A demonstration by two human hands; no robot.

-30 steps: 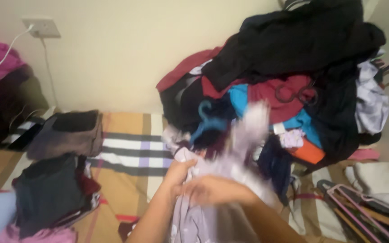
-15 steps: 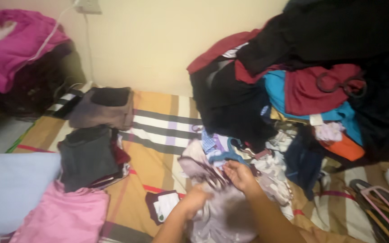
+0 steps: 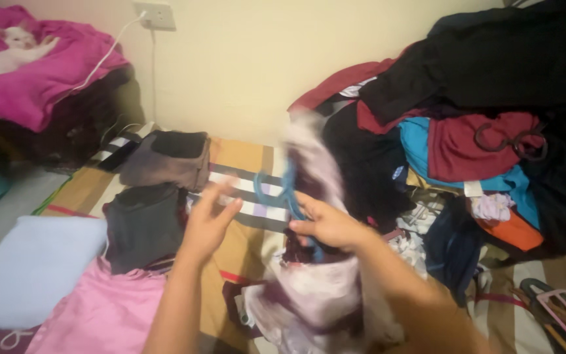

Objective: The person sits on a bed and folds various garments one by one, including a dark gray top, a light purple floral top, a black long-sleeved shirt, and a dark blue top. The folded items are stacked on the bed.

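Presently, as I log it from the remote station:

1. Right hand (image 3: 325, 226): fingers closed around a blue hanger (image 3: 287, 190) together with the pale lilac garment (image 3: 316, 288) hung on it. Against the view half a second ago, where both hands were low and working at the cloth, this hand has lifted the pair up off the bed; the garment's top is motion-blurred, so I cannot tell how it sits on the hanger.

2. Left hand (image 3: 207, 223): fingers spread, palm toward the garment, holding nothing. It has come away from the cloth it was touching earlier, which I judge to mean the hanger is being freed or the garment shaken out for laying flat.

3. Lilac garment, lower part: rests bunched on the striped bedspread (image 3: 250, 174), just in front of my forearms.

4. Sorted stacks, left of the hands: dark folded item (image 3: 144, 223), grey-brown folded item (image 3: 168, 157) beyond it, pink cloth (image 3: 103, 311) and pale blue cloth (image 3: 31, 265) nearest the camera.

5. Unsorted heap (image 3: 479, 118), right: black, maroon, teal and orange clothes piled against the wall.

6. Spare hangers (image 3: 558, 308): lower right corner, on the bed.

7. Wall socket (image 3: 155, 14) with white cable, upper left; magenta blanket (image 3: 40, 72) below it.
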